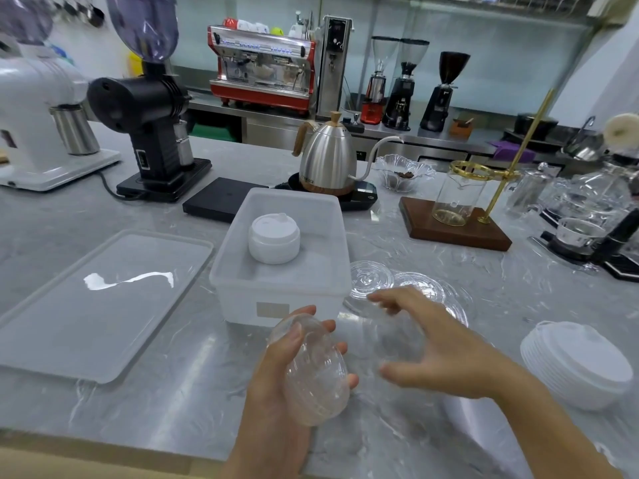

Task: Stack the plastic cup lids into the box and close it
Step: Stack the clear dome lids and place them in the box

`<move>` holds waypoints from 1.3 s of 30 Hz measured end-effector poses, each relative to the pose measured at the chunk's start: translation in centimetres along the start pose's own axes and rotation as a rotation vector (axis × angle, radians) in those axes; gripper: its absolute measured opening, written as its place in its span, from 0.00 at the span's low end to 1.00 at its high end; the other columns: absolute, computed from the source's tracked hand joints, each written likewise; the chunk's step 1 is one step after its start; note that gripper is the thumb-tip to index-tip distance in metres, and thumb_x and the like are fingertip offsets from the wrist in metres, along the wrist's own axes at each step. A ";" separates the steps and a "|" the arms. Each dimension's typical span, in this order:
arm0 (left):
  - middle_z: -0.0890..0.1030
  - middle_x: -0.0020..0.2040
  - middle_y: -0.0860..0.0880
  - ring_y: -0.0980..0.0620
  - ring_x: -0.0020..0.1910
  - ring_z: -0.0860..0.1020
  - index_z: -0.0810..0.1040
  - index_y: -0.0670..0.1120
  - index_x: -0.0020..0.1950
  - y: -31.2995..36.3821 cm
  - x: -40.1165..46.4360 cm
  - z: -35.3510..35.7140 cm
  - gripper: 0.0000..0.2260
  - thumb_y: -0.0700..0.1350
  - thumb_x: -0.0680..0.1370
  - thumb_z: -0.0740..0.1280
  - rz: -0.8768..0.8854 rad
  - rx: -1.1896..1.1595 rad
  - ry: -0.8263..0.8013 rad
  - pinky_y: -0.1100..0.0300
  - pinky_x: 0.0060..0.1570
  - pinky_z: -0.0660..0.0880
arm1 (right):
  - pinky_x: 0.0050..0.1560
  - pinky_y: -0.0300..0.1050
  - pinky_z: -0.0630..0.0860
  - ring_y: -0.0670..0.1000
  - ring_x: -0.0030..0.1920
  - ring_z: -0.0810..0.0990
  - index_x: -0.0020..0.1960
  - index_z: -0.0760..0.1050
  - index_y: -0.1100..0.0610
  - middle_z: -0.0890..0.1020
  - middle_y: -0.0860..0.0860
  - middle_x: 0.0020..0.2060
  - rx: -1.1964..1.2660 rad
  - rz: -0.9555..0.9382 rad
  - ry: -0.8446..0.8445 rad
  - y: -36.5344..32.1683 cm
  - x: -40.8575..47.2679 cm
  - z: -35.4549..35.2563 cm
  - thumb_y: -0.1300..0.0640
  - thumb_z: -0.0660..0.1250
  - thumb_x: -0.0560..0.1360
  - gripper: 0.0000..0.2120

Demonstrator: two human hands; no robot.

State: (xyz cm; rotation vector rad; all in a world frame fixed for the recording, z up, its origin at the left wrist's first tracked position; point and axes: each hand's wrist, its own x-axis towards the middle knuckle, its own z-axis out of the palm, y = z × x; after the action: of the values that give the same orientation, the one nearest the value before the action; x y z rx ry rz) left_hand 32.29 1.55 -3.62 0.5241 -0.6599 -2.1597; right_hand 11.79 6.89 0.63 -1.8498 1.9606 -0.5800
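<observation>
Grey marble worktop (pixel 173 375) in a coffee bar carries the whole task; grinders, an espresso machine and a kettle stand behind and play no part. Box (pixel 242 295) sits open at centre, translucent, long axis running away from the person, with a short stack of white lids (pixel 274 238) already inside toward its far end. Box cover (pixel 100 302) lies flat on the worktop, just left of the box and apart from it. Left hand (pixel 287 378) holds a nested stack of clear dome lids (pixel 313 371), its grip wrapped around the stack with thumb on one side and fingertips on the other; the stack lies on its side, axis pointing roughly toward the box's near wall. Right hand (pixel 435 350) is empty, its grip spread wide, fingers extended toward the loose clear lids (pixel 390 281) lying just beside the box's right wall. Relation governing the coming move: those loose lids lie ahead and slightly left of the right hand, so that hand is the nearer one. Another stack of white lids (pixel 575 361) waits at far right, well apart from both hands.
</observation>
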 end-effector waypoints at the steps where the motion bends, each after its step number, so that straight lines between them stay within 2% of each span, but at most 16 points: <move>1: 0.83 0.55 0.40 0.40 0.49 0.81 0.80 0.45 0.61 0.0 0.0 0.0 0.39 0.54 0.52 0.81 -0.002 0.001 0.000 0.43 0.42 0.81 | 0.63 0.49 0.73 0.43 0.62 0.73 0.66 0.68 0.35 0.73 0.36 0.60 0.095 -0.008 0.076 0.0 -0.1 -0.4 0.43 0.74 0.62 0.34; 3: 0.83 0.55 0.40 0.40 0.50 0.81 0.80 0.45 0.61 -0.1 0.0 0.1 0.41 0.56 0.50 0.83 -0.008 0.003 -0.009 0.43 0.43 0.80 | 0.63 0.51 0.75 0.47 0.59 0.77 0.63 0.73 0.39 0.77 0.41 0.58 0.336 -0.058 0.191 -0.5 -0.6 -0.7 0.46 0.75 0.62 0.30; 5: 0.82 0.55 0.39 0.40 0.50 0.81 0.79 0.45 0.61 -0.1 0.1 0.2 0.41 0.57 0.51 0.83 -0.008 -0.007 -0.026 0.44 0.43 0.80 | 0.61 0.50 0.76 0.51 0.60 0.78 0.64 0.75 0.42 0.78 0.44 0.59 0.474 -0.134 0.218 -1.9 -1.2 -0.2 0.49 0.77 0.62 0.30; 8: 0.81 0.55 0.38 0.40 0.51 0.81 0.79 0.46 0.61 -0.3 0.1 0.3 0.37 0.55 0.55 0.83 0.005 -0.047 -0.052 0.44 0.47 0.78 | 0.63 0.44 0.74 0.52 0.64 0.76 0.66 0.73 0.41 0.75 0.44 0.66 0.437 -0.222 0.165 -4.5 -1.9 1.5 0.51 0.79 0.64 0.33; 12: 0.80 0.58 0.39 0.39 0.58 0.77 0.76 0.44 0.65 -0.3 0.0 0.5 0.34 0.58 0.64 0.78 0.037 -0.013 -0.110 0.41 0.57 0.70 | 0.63 0.36 0.71 0.44 0.67 0.73 0.68 0.71 0.43 0.74 0.37 0.66 0.330 -0.262 0.109 -6.0 -1.5 3.1 0.53 0.80 0.66 0.34; 15: 0.76 0.63 0.32 0.33 0.64 0.74 0.70 0.39 0.71 -0.2 -0.2 0.2 0.37 0.58 0.68 0.74 -0.011 -0.017 -0.088 0.39 0.64 0.68 | 0.65 0.34 0.69 0.43 0.68 0.73 0.69 0.71 0.43 0.75 0.38 0.67 0.339 -0.242 0.115 -6.1 -1.3 3.2 0.52 0.80 0.66 0.35; 18: 0.68 0.70 0.28 0.30 0.68 0.71 0.70 0.40 0.72 0.0 -0.4 0.3 0.41 0.60 0.66 0.76 -0.073 -0.024 -0.082 0.35 0.65 0.67 | 0.59 0.25 0.68 0.38 0.66 0.73 0.68 0.71 0.39 0.74 0.36 0.66 0.369 -0.197 0.113 -6.1 -1.4 2.9 0.52 0.81 0.65 0.35; 21: 0.67 0.71 0.28 0.28 0.69 0.69 0.68 0.42 0.73 0.2 -0.5 0.3 0.42 0.60 0.65 0.77 -0.101 -0.051 -0.123 0.29 0.67 0.63 | 0.56 0.27 0.72 0.39 0.65 0.73 0.69 0.69 0.37 0.74 0.37 0.67 0.380 -0.169 0.062 -6.1 -1.4 3.0 0.52 0.81 0.65 0.36; 23: 0.67 0.72 0.29 0.27 0.70 0.68 0.67 0.44 0.74 0.2 -0.6 0.2 0.41 0.59 0.67 0.76 -0.111 -0.053 -0.175 0.25 0.65 0.61 | 0.56 0.28 0.74 0.40 0.67 0.72 0.70 0.67 0.36 0.71 0.36 0.69 0.390 -0.172 0.024 -5.9 -1.5 3.2 0.53 0.80 0.67 0.37; 26: 0.75 0.69 0.35 0.28 0.67 0.72 0.73 0.50 0.70 0.3 -0.5 0.1 0.39 0.57 0.62 0.79 -0.113 -0.002 -0.193 0.34 0.57 0.73 | 0.60 0.28 0.71 0.36 0.72 0.65 0.72 0.63 0.35 0.65 0.31 0.72 0.395 -0.201 -0.006 -5.5 -1.8 3.5 0.54 0.78 0.69 0.38; 30: 0.76 0.64 0.32 0.34 0.55 0.77 0.76 0.47 0.67 0.3 -0.2 0.1 0.34 0.56 0.64 0.78 -0.087 0.028 -0.203 0.40 0.50 0.74 | 0.69 0.35 0.65 0.37 0.74 0.62 0.75 0.61 0.39 0.63 0.31 0.74 0.395 -0.213 0.025 -5.1 -2.1 3.7 0.51 0.76 0.71 0.38; 32: 0.79 0.55 0.33 0.36 0.47 0.79 0.79 0.45 0.63 0.3 -0.1 0.0 0.37 0.55 0.56 0.82 -0.059 0.007 -0.182 0.42 0.45 0.78 | 0.72 0.36 0.61 0.37 0.74 0.62 0.73 0.64 0.40 0.66 0.33 0.73 0.417 -0.196 0.113 -4.3 -2.5 3.7 0.49 0.76 0.70 0.36; 34: 0.81 0.50 0.34 0.35 0.42 0.81 0.80 0.45 0.60 0.3 0.1 0.1 0.39 0.53 0.51 0.84 -0.053 -0.018 -0.196 0.44 0.41 0.80 | 0.74 0.40 0.62 0.39 0.73 0.65 0.71 0.68 0.40 0.70 0.35 0.71 0.413 -0.149 0.247 -2.8 -3.0 3.3 0.45 0.75 0.69 0.33; 36: 0.81 0.49 0.34 0.36 0.40 0.81 0.81 0.45 0.58 0.5 0.0 0.3 0.39 0.52 0.48 0.84 -0.066 -0.026 -0.216 0.44 0.38 0.80 | 0.72 0.44 0.65 0.40 0.71 0.70 0.68 0.72 0.40 0.74 0.36 0.68 0.371 -0.065 0.404 -0.9 -3.3 2.7 0.44 0.75 0.68 0.30; 39: 0.81 0.49 0.34 0.36 0.41 0.81 0.81 0.45 0.56 0.4 0.2 0.4 0.38 0.52 0.48 0.84 -0.077 -0.008 -0.226 0.44 0.37 0.80 | 0.68 0.39 0.70 0.39 0.65 0.75 0.64 0.75 0.45 0.79 0.38 0.61 0.316 0.059 0.597 2.0 -3.0 1.4 0.50 0.75 0.68 0.25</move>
State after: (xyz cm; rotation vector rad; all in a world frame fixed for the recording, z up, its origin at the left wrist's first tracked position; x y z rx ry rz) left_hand 32.15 1.25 -3.07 0.3074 -0.7631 -2.3143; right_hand 11.00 9.88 -1.66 -1.5239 2.0929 -1.4626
